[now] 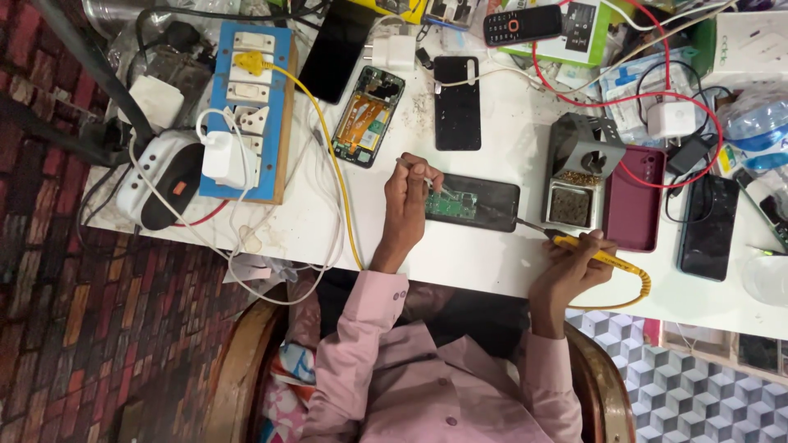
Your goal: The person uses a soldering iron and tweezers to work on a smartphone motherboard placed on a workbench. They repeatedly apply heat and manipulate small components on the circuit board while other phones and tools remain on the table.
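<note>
An opened black phone (492, 203) lies on the white table (460, 254) with a green circuit board (451, 205) showing at its left end. My left hand (405, 205) rests on that end and pinches a thin metal tool (413, 165), tweezers or wire, I cannot tell which. My right hand (568, 271) grips a yellow soldering iron (587, 250) near the table's front edge. Its tip (525, 223) points at the phone's right end, and its yellow cord curls off to the right.
A metal iron stand (579, 168) with a sponge tray sits right of the phone, then a maroon phone case (634, 197) and a black phone (707, 226). Behind are another opened phone (368, 105), a black phone (457, 102), a blue socket board (246, 107), chargers and red wire (698, 98).
</note>
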